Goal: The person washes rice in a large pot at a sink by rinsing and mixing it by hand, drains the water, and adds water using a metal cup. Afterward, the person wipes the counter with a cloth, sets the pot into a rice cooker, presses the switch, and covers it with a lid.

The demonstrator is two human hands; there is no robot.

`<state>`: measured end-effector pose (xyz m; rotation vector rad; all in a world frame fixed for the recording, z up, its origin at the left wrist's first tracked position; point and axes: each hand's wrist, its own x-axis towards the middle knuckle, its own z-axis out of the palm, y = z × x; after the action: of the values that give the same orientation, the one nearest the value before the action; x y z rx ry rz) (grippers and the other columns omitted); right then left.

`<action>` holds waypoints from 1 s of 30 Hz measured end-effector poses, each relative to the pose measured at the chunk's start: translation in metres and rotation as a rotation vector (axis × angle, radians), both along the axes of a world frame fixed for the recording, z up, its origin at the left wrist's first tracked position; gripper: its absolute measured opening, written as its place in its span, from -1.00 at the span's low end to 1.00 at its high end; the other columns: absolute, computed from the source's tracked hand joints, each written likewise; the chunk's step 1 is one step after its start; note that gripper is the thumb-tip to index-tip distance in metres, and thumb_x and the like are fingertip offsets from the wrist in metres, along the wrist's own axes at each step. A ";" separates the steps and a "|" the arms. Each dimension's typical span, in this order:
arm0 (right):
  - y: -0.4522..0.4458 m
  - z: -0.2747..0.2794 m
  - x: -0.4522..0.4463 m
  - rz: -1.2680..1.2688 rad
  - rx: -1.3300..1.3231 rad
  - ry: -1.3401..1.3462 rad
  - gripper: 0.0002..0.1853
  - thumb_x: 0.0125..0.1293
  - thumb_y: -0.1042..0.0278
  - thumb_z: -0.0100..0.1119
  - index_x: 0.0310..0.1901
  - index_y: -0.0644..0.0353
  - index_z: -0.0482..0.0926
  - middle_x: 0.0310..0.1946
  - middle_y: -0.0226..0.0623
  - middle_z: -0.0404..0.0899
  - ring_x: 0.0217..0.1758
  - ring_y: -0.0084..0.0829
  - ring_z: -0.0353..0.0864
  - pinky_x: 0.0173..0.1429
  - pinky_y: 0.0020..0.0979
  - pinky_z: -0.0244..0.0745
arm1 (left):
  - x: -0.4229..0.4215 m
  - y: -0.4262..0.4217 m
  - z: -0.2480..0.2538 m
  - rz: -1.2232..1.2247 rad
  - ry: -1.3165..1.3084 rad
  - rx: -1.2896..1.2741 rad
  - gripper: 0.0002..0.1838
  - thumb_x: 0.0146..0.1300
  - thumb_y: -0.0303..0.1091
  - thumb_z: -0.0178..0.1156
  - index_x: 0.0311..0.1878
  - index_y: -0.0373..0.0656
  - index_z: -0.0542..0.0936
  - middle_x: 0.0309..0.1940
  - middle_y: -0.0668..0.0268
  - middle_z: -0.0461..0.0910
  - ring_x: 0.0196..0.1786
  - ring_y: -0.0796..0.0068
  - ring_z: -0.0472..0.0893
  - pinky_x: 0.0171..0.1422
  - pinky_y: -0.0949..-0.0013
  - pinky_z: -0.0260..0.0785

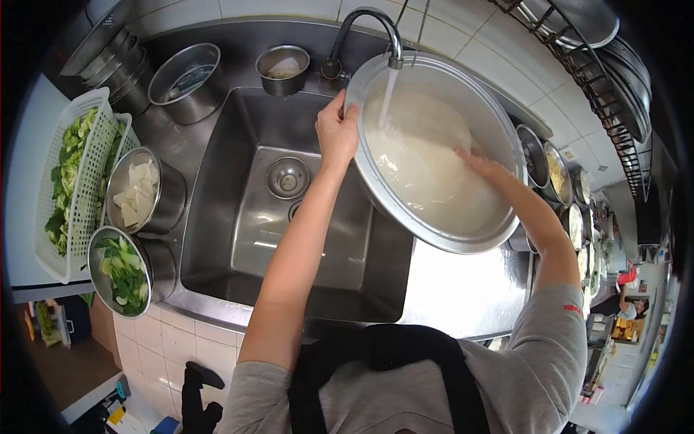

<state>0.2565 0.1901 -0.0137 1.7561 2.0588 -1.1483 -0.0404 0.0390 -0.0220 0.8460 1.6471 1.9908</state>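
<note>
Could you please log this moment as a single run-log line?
Left hand: holding pot by its rim | Right hand: inside pot, at cloudy water | Faucet: running into pot | Pot: partly over sink

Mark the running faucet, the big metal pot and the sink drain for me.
Faucet (395,63): head view, on the spout's nozzle.
Big metal pot (468,92): head view, on the bare inner wall.
Sink drain (288,178): head view, on the strainer's middle.

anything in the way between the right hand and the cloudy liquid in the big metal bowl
Nothing visible: the right hand already reaches inside the bowl, fingertips at the cloudy liquid. The water stream falls nearer the left hand, which holds the opposite rim, clear of the right.
</note>
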 end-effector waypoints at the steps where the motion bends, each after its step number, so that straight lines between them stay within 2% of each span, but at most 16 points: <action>1: -0.009 -0.006 0.012 -0.029 -0.101 0.047 -0.11 0.00 -0.46 -0.23 0.24 0.07 0.07 0.25 -0.15 0.00 0.29 -0.28 0.03 0.30 -0.36 -0.04 | 0.000 0.000 0.000 0.008 0.009 -0.002 -0.58 0.01 -0.38 0.08 0.00 -0.30 0.42 -0.70 0.27 0.38 -0.60 0.60 0.33 -0.41 0.47 0.24; 3: -0.031 -0.020 0.022 -0.176 -0.288 0.070 -0.09 -0.01 -0.43 -0.13 0.23 0.13 0.08 0.24 -0.16 0.03 0.27 -0.29 0.06 0.28 -0.32 0.00 | 0.000 -0.001 0.000 0.015 0.017 -0.004 -0.58 0.01 -0.38 0.08 0.00 -0.30 0.42 -0.69 0.26 0.38 -0.60 0.59 0.33 -0.40 0.47 0.24; 5: -0.062 -0.017 0.013 -0.196 -0.509 0.166 -0.10 -0.03 -0.33 0.03 0.20 0.22 0.10 0.20 -0.13 0.08 0.24 -0.28 0.11 0.24 -0.26 0.08 | 0.001 0.001 -0.001 0.029 0.009 -0.003 -0.58 0.01 -0.38 0.08 0.00 -0.30 0.42 -0.69 0.25 0.38 -0.59 0.59 0.33 -0.39 0.46 0.24; 6: -0.086 0.000 -0.009 -0.093 -0.645 0.285 -0.11 -0.04 -0.26 0.11 0.18 0.27 0.12 0.18 -0.09 0.10 0.21 -0.26 0.14 0.21 -0.21 0.12 | 0.001 0.003 -0.003 0.027 0.010 -0.002 -0.58 0.01 -0.38 0.08 0.00 -0.30 0.42 -0.69 0.25 0.38 -0.59 0.59 0.33 -0.39 0.46 0.24; 8: -0.110 -0.003 -0.036 -0.017 -0.295 -0.025 0.01 -0.13 -0.15 0.24 0.18 0.44 0.00 0.23 0.13 -0.14 0.28 -0.09 -0.02 0.29 -0.25 0.02 | 0.000 0.005 -0.007 0.028 -0.003 0.034 -0.58 0.01 -0.38 0.07 -0.01 -0.29 0.42 -0.70 0.25 0.37 -0.60 0.57 0.33 -0.39 0.46 0.24; 9: -0.122 -0.003 -0.056 -0.017 -0.299 -0.023 0.01 -0.13 -0.15 0.24 0.18 0.44 0.00 0.23 0.13 -0.14 0.28 -0.09 -0.02 0.29 -0.25 0.02 | 0.001 0.005 -0.008 0.027 -0.001 0.030 -0.58 0.01 -0.38 0.07 -0.01 -0.29 0.42 -0.70 0.25 0.37 -0.60 0.57 0.33 -0.39 0.46 0.24; 11: -0.138 -0.002 -0.091 0.346 0.038 -0.276 -0.08 -0.13 -0.01 0.27 0.13 0.49 0.07 0.20 0.17 -0.09 0.29 -0.06 -0.04 0.33 -0.26 -0.07 | 0.000 0.006 -0.009 0.025 -0.018 0.024 -0.58 0.01 -0.38 0.07 -0.01 -0.29 0.42 -0.70 0.24 0.36 -0.60 0.56 0.34 -0.38 0.46 0.24; 12: -0.132 -0.021 -0.095 0.350 0.033 -0.270 -0.08 -0.13 -0.01 0.27 0.13 0.49 0.07 0.20 0.17 -0.09 0.29 -0.06 -0.04 0.33 -0.26 -0.07 | -0.001 0.006 -0.009 0.029 -0.012 0.018 -0.58 0.01 -0.38 0.07 -0.01 -0.29 0.42 -0.70 0.24 0.36 -0.60 0.56 0.34 -0.38 0.46 0.24; 14: -0.107 -0.067 -0.103 0.840 0.523 -0.376 -0.05 -0.17 0.06 0.29 0.13 0.55 0.03 0.21 0.15 -0.09 0.31 -0.02 -0.11 0.34 -0.23 -0.15 | 0.000 0.005 -0.009 0.020 0.010 0.010 -0.58 0.02 -0.37 0.07 -0.01 -0.29 0.42 -0.71 0.24 0.36 -0.60 0.56 0.34 -0.39 0.46 0.24; 16: -0.085 -0.078 -0.128 0.874 0.632 -0.327 -0.09 -0.13 0.02 0.23 0.15 0.46 0.04 0.22 0.12 -0.10 0.31 -0.03 -0.14 0.35 -0.22 -0.17 | 0.000 0.006 -0.010 0.023 0.014 0.022 -0.59 0.02 -0.37 0.07 -0.01 -0.29 0.42 -0.71 0.24 0.36 -0.60 0.56 0.34 -0.40 0.45 0.24; 21: -0.017 -0.078 -0.160 0.695 0.642 -0.265 -0.19 -0.05 -0.08 0.09 0.18 0.22 0.06 0.25 0.03 -0.14 0.33 -0.06 -0.20 0.35 -0.19 -0.23 | -0.002 0.002 -0.005 0.002 0.029 0.001 -0.59 0.02 -0.37 0.06 -0.01 -0.29 0.42 -0.71 0.24 0.36 -0.61 0.58 0.33 -0.43 0.46 0.23; 25: 0.030 -0.058 -0.146 0.619 0.611 -0.305 -0.26 0.02 -0.16 -0.03 0.20 0.03 0.08 0.27 -0.03 -0.16 0.35 -0.09 -0.24 0.35 -0.17 -0.28 | -0.002 0.001 -0.007 -0.014 0.022 -0.026 -0.58 0.03 -0.37 0.07 -0.01 -0.31 0.41 -0.70 0.25 0.39 -0.60 0.61 0.33 -0.43 0.49 0.23; 27: 0.046 -0.049 -0.130 0.609 0.550 -0.324 -0.29 0.05 -0.20 -0.09 0.21 -0.06 0.09 0.29 -0.07 -0.17 0.36 -0.10 -0.27 0.35 -0.16 -0.31 | -0.003 0.002 -0.006 -0.037 -0.007 0.040 -0.58 0.03 -0.37 0.08 0.00 -0.32 0.41 -0.68 0.27 0.43 -0.60 0.62 0.33 -0.44 0.49 0.23; 30: 0.059 -0.041 -0.088 0.552 0.441 -0.307 -0.34 0.10 -0.26 -0.17 0.23 -0.20 0.10 0.30 -0.12 -0.19 0.37 -0.12 -0.30 0.36 -0.15 -0.35 | -0.002 -0.001 -0.003 -0.014 0.003 -0.001 -0.58 0.03 -0.37 0.09 0.00 -0.32 0.41 -0.65 0.25 0.47 -0.60 0.62 0.34 -0.44 0.48 0.25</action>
<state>0.1689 0.2486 -0.0549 1.2563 2.4775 -0.2675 -0.0427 0.0384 -0.0250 0.8583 1.6396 1.9804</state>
